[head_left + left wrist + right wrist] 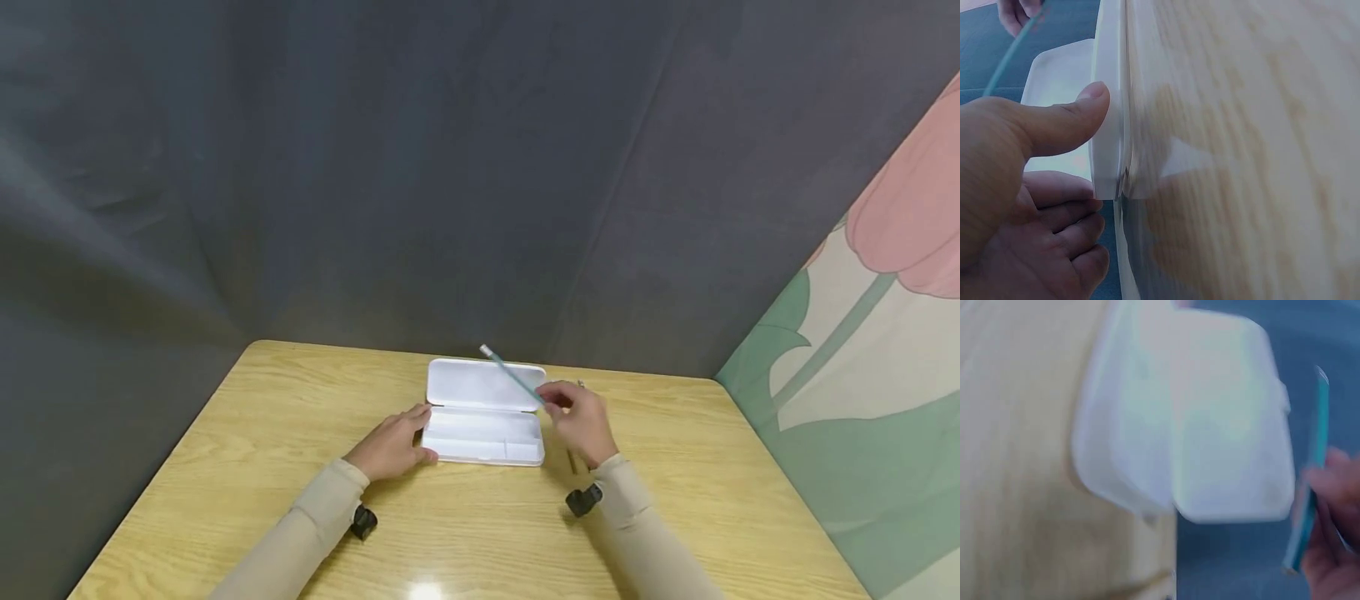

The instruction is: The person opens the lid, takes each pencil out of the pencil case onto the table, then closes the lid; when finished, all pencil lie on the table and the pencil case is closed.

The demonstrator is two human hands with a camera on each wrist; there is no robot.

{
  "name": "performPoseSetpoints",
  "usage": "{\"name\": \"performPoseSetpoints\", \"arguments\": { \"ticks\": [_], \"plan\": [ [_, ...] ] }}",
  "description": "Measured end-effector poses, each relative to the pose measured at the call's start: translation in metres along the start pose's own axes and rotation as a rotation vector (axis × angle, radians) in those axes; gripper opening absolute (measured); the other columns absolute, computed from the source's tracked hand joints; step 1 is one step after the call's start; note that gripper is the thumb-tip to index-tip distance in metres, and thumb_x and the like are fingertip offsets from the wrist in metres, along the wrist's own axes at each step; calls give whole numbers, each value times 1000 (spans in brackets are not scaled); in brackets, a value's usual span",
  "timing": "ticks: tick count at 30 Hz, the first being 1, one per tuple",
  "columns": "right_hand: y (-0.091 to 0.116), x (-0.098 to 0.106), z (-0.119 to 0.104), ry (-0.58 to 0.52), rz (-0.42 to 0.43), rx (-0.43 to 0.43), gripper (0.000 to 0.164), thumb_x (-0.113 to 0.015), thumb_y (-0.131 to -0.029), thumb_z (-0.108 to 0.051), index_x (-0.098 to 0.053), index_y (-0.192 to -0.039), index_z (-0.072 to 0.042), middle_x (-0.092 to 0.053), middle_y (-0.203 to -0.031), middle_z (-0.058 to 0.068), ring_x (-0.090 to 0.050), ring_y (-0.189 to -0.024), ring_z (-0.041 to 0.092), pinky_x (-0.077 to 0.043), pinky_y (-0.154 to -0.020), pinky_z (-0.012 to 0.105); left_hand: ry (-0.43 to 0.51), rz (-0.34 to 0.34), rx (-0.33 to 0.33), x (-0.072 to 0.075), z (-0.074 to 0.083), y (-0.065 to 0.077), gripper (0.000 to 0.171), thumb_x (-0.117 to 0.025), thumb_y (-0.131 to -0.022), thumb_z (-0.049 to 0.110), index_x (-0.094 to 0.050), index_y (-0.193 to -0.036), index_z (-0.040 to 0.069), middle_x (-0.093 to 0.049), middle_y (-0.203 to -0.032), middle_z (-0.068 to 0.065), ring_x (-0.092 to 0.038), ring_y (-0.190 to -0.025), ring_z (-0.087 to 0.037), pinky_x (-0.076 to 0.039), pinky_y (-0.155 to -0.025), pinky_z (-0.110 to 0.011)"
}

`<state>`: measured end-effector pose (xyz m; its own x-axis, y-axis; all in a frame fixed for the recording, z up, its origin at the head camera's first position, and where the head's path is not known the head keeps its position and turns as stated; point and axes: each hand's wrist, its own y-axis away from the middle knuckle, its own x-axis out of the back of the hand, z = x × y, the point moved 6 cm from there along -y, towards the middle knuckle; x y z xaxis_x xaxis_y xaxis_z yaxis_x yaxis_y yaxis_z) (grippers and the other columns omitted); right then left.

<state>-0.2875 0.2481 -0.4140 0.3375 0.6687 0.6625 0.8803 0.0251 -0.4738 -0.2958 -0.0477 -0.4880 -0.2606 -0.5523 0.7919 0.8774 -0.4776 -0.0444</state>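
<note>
A white pencil case [480, 422] lies with its lid [480, 383] raised at the back; its tray is divided into compartments. At its left end, my left hand [392, 443] holds the case, thumb on the front wall [1105, 125] and fingers around the end. Above the right side of the case, my right hand [579, 419] pinches a slim teal pencil [513, 375] near its lower end in the head view. The pencil slants up to the left across the lid, its upper tip whitish. The right wrist view is blurred but shows the teal pencil [1317, 434] between thumb and fingers.
Beneath and beside the right hand, thin brown sticks [572, 462] lie on the wooden table [450, 525], partly hidden by the hand. A dark curtain [450, 183] hangs behind the table. On the right hangs a flower-patterned cloth [862, 400].
</note>
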Motion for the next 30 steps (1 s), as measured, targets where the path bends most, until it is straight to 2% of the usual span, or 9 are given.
{"name": "performPoseSetpoints", "arguments": {
  "ticks": [3, 6, 9, 13, 15, 18, 22, 27, 30],
  "plan": [
    [-3, 36, 33, -35, 190, -195, 21, -69, -90, 2, -79, -104, -10, -78, -96, 11, -63, -74, -2, -50, -64, 11, -5, 8, -7, 2, 1, -2, 81, -75, -92, 38, -39, -154, 1, -30, -167, -13, -33, -154, -33, -37, -123, -49],
    [3, 63, 70, -18, 258, -386, 20, -68, -92, -4, -78, -108, -8, -78, -102, 14, -59, -70, -8, -48, -61, 11, -3, 9, -10, 2, 1, -4, 80, -75, -92, 37, -40, -153, 0, -31, -166, -14, -33, -153, -34, -37, -123, -49],
    [15, 74, 98, 61, 220, -508, 20, -67, -92, -10, -78, -109, -7, -78, -100, 13, -59, -71, -2, -48, -68, 17, 0, 9, -8, 2, 2, -4, 80, -75, -91, 36, -40, -153, -1, -31, -166, -15, -33, -153, -34, -37, -123, -49],
    [30, 69, 122, 136, 72, -577, 27, -61, -93, -14, -77, -112, -4, -77, -98, 12, -62, -79, 17, -46, -72, 28, 4, 10, -1, 4, 2, -5, 80, -75, -92, 36, -39, -153, -1, -31, -166, -14, -33, -154, -34, -36, -124, -49],
    [35, 63, 128, 158, -14, -574, 30, -57, -93, -13, -75, -114, -2, -76, -100, 13, -63, -82, 21, -46, -70, 29, 0, 10, 3, 4, 1, -4, 80, -75, -92, 36, -40, -153, 0, -31, -166, -14, -33, -153, -34, -37, -124, -49],
    [38, 54, 134, 195, -116, -539, 33, -56, -90, -11, -73, -117, -1, -75, -101, 13, -61, -79, 21, -46, -66, 27, -2, 7, 5, 4, 1, -3, 80, -75, -92, 37, -40, -153, 1, -31, -166, -13, -33, -153, -34, -37, -123, -49],
    [36, 44, 135, 214, -176, -472, 34, -59, -87, -8, -72, -118, 1, -75, -96, 12, -59, -69, 18, -46, -59, 26, -2, 4, 8, 4, 1, -3, 80, -75, -92, 37, -39, -154, 1, -31, -166, -13, -33, -153, -34, -37, -124, -49],
    [32, 42, 129, 230, -174, -409, 34, -64, -89, -8, -69, -120, 4, -73, -98, 17, -63, -69, 18, -52, -56, 28, -3, 0, 9, 6, 3, -3, 79, -74, -92, 37, -39, -154, 1, -31, -166, -14, -33, -153, -34, -36, -124, -50],
    [26, 45, 110, 234, -42, -313, 30, -64, -91, -7, -71, -119, 3, -74, -100, 19, -69, -77, 24, -59, -62, 35, -10, -5, 11, 6, 3, -4, 80, -74, -92, 37, -39, -154, 1, -31, -166, -14, -33, -153, -34, -37, -124, -50]
  ]
}}
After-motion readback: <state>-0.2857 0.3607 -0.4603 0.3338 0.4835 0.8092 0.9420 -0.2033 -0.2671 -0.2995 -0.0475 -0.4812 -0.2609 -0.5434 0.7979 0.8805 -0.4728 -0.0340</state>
